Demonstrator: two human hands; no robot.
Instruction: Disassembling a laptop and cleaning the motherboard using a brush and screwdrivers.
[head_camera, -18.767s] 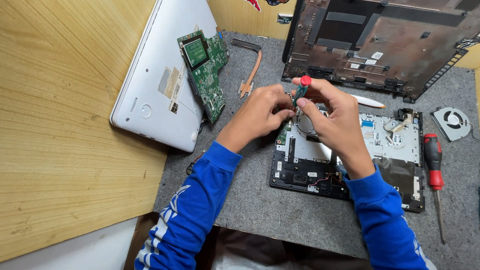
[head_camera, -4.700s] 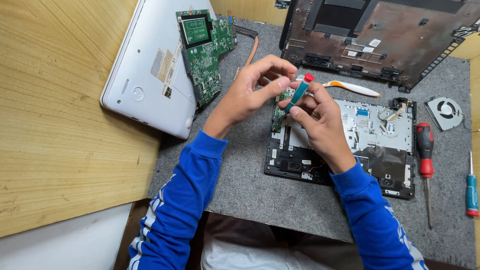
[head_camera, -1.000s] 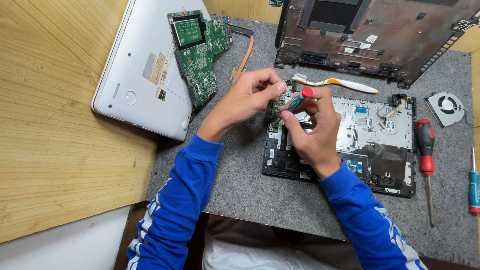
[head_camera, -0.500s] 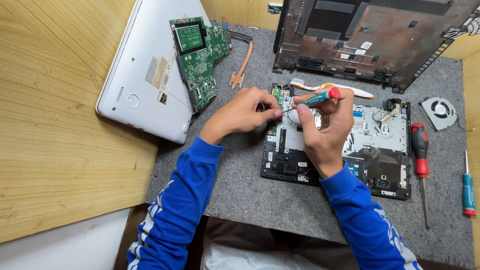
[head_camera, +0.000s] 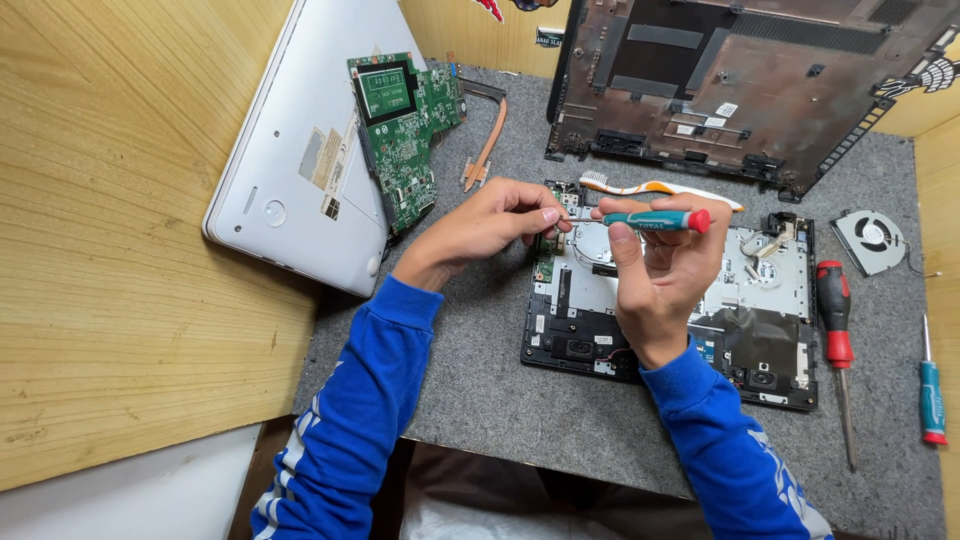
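My right hand (head_camera: 655, 275) has its grip closed around a small teal screwdriver with a red cap (head_camera: 655, 219), held level, its thin tip pointing left toward my other hand. My left hand (head_camera: 490, 225) is pinched narrow at the fingertips right where that tip ends; whether something tiny sits in the pinch I cannot tell. Just under the left fingertips a small green circuit board (head_camera: 546, 255) stands at the left edge of the opened laptop base (head_camera: 735, 330), which lies directly beneath both hands, with silver shielding on top and black plastic toward me.

Just beyond the screwdriver lies a toothbrush with a white and orange handle (head_camera: 665, 188), and past that a dark laptop bottom cover (head_camera: 740, 85) leans up at the far side. To the left of my left hand, a copper heat pipe (head_camera: 488, 145) lies on the grey felt surface (head_camera: 480, 400), and further left a green motherboard (head_camera: 400, 130) rests partly on a silver laptop lid (head_camera: 305, 170). To the right of my right hand, just beside the base, lies a red and black screwdriver (head_camera: 836, 330); beyond it, near the far corner, is a small cooling fan (head_camera: 868, 240), and well off to the right a second teal screwdriver (head_camera: 931, 395).
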